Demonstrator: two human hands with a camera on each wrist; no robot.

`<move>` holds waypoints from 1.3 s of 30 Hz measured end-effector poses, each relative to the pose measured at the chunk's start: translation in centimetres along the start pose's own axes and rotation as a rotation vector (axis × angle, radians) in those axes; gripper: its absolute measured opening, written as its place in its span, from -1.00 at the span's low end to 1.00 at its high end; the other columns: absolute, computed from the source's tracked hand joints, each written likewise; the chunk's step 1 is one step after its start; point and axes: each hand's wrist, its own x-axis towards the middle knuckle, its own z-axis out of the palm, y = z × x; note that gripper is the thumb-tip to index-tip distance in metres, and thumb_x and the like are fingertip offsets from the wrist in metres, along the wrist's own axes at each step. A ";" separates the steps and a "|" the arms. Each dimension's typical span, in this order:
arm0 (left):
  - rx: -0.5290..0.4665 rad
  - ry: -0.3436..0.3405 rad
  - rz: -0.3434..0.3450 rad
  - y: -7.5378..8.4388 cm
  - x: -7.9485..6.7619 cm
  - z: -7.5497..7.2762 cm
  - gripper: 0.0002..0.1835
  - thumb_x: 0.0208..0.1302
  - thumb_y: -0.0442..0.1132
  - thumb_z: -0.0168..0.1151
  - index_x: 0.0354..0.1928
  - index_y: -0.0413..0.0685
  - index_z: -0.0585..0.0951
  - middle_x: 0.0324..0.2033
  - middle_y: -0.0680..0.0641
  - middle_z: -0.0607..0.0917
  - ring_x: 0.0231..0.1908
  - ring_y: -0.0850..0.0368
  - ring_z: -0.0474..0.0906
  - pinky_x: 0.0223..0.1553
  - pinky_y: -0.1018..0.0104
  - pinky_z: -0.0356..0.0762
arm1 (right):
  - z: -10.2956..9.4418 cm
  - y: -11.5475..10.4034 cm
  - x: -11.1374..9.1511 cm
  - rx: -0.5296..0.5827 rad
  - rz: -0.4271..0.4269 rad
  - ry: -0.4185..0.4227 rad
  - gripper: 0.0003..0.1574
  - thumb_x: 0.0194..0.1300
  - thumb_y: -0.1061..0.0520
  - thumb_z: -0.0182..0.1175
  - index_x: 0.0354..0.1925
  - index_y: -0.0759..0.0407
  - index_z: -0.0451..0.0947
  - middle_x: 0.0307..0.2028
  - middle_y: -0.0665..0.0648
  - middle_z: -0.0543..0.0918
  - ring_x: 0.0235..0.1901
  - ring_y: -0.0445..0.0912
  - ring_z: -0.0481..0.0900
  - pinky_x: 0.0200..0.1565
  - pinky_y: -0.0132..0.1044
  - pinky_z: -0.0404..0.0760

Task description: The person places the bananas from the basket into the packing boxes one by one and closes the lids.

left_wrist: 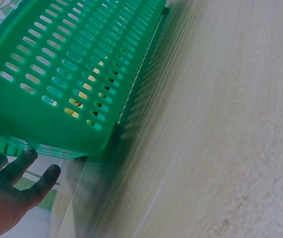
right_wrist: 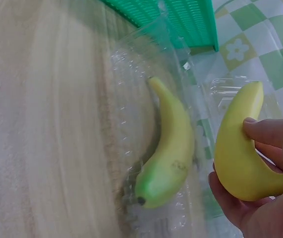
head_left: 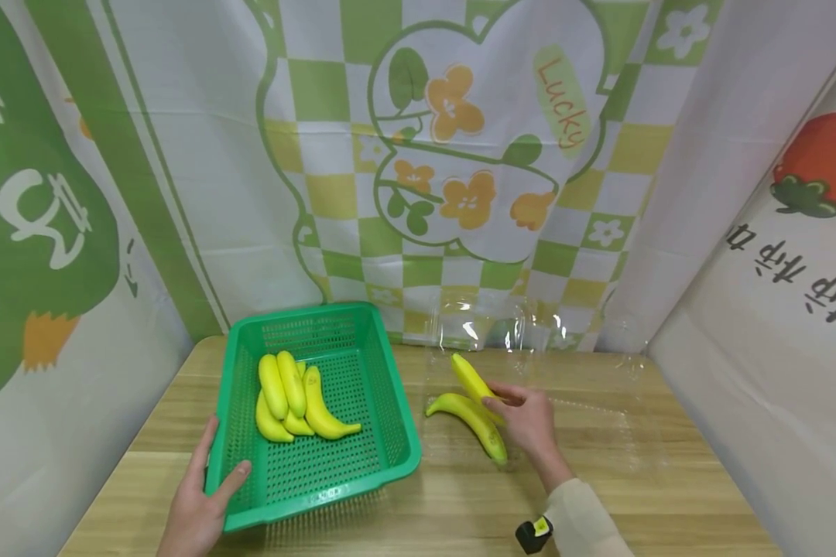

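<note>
My right hand (head_left: 525, 418) holds a yellow banana (head_left: 469, 377) between thumb and fingers, above the clear plastic box. Just below it a second banana (head_left: 467, 418) lies in that box, its tip greenish in the right wrist view. On the left, my left hand (head_left: 202, 491) grips the near left side of a green plastic basket (head_left: 400, 433), thumb over the rim and fingers along the outside. Several bananas (head_left: 323, 410) are piled toward the basket's left side. Through the holes in the basket's wall (left_wrist: 42, 59), bits of yellow show in the left wrist view.
The clear plastic box (head_left: 599, 441) lies open on the wooden table (head_left: 460, 510), its raised lid (head_left: 488, 325) near the back curtain. Printed cloth (head_left: 348, 155) hangs behind and on both sides. A black device (head_left: 533, 534) sits at my right wrist.
</note>
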 end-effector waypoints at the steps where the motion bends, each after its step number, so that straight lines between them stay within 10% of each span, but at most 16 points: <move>1: 0.006 0.001 0.000 0.0 0.0 0.0 0.04 0.64 0.12 0.11 0.66 0.47 -0.52 0.72 -0.19 -0.37 0.61 -0.53 -0.04 0.55 -0.38 0.18 | 0.0 0.1 0.0 -0.007 -0.003 -0.001 -0.60 0.29 0.13 0.52 0.10 0.07 0.80 0.13 0.25 0.80 0.10 0.19 0.79 -0.05 -0.17 0.84; 27: -0.008 -0.001 0.025 -0.1 0.1 -0.1 0.05 0.63 0.10 0.13 0.68 0.43 -0.49 0.72 -0.10 -0.41 0.64 -0.52 -0.15 0.55 -0.43 0.14 | 0.3 1.7 -0.1 -0.215 -0.082 0.043 -0.66 0.31 0.16 0.49 0.06 0.08 0.83 0.02 0.21 0.85 0.18 0.24 0.74 0.26 0.17 0.67; 39: 0.031 0.017 0.035 -0.2 0.0 0.0 0.02 0.64 0.11 0.11 0.68 0.43 -0.47 0.73 -0.21 -0.29 0.58 -0.48 0.11 0.31 0.11 0.57 | 0.5 1.7 0.0 -0.198 -0.091 0.060 -0.63 0.31 0.17 0.47 0.09 0.12 0.81 0.07 0.23 0.83 0.21 0.24 0.72 0.29 0.17 0.64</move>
